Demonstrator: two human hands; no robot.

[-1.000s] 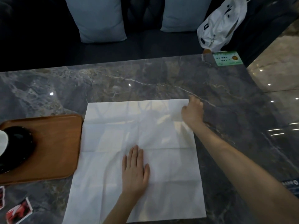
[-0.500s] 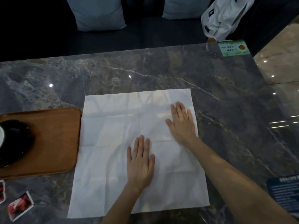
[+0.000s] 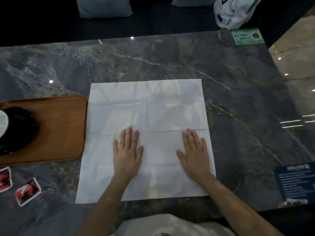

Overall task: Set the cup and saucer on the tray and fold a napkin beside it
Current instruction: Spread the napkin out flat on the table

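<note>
- Napkin (image 3: pixel 146 133) lay fully opened out and flat on the worktop (image 3: pixel 170 62), a white square with crease lines crossing it, its left edge just beside the tray (image 3: pixel 64 126).
- My left hand (image 3: pixel 127 155) rested palm down on the napkin's near left part, fingers (image 3: pixel 127 138) straight and close together, thumb out to the right, pinching nothing.
- My right hand (image 3: pixel 194 155) rested palm down on the near right part, close to the napkin's right edge, fingers (image 3: pixel 191 138) straight and slightly spread, thumb out to the left, pinching nothing.
- The two hands lay apart, with a bare strip of napkin between them.
- The wooden tray sat on the worktop at the left, cut off by the picture's edge.
- A dark saucer (image 3: pixel 22 130) sat on the tray's left part, with a white cup (image 3: pixel 2 123) on it, only partly in view.
- Two small red and white packets (image 3: pixel 27 191) lay on the worktop near the tray's front edge.
- A dark blue card (image 3: pixel 294 183) lay at the near right; a green card (image 3: pixel 247 36) lay at the far right corner.
</note>
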